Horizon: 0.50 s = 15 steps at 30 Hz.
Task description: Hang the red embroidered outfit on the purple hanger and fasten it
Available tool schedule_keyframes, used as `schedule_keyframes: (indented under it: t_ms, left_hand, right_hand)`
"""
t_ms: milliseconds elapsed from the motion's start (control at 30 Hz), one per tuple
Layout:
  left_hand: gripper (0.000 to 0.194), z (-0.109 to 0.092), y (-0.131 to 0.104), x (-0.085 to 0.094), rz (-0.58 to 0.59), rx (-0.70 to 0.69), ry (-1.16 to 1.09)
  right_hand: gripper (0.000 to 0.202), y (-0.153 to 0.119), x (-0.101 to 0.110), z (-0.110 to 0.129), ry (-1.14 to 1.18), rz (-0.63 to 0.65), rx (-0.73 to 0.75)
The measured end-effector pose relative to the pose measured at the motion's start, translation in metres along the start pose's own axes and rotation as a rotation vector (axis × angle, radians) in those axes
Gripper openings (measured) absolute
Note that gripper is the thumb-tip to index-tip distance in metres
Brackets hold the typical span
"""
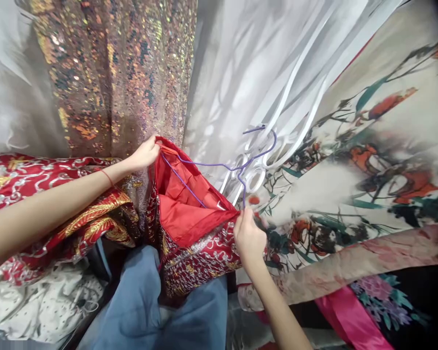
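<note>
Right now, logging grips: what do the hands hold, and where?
Both hold the red embroidered garment by its top opening: left hand the far edge, right hand the near edge.

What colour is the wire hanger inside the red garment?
Purple; the wire hanger shows clearly in the head view, against the red garment lining.

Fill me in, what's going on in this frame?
A person is working a purple wire hanger into a red embroidered garment with a plain red lining. The left hand pinches the far edge of the garment's opening; the right hand grips the near edge beside the hanger's lower wire. The hanger's hook sticks out toward white sheer fabric. A sequined cloth hangs behind, and a floral print garment lies to the right.
</note>
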State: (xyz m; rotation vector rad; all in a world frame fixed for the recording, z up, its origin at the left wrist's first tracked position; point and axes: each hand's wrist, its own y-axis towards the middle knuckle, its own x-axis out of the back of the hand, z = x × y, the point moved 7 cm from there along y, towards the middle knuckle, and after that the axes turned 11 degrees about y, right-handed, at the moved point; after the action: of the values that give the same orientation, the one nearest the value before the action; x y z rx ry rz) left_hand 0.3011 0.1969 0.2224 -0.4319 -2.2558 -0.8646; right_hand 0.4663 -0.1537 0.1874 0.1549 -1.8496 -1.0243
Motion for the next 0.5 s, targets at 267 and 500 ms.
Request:
schedule_keyframes:
  t_ms: [267, 500]
  left_hand:
    - [0.065, -0.022, -0.002, -0.01, 0.273, -0.038, -0.392]
    - [0.04, -0.016, 0.007, -0.011, 0.313, 0.014, -0.332]
  right_hand:
    - [0.037, -0.002, -0.006, -0.012, -0.002, -0.105, -0.033]
    - [0.036, 0.001, -0.006, -0.008, 0.044, -0.083, -0.03]
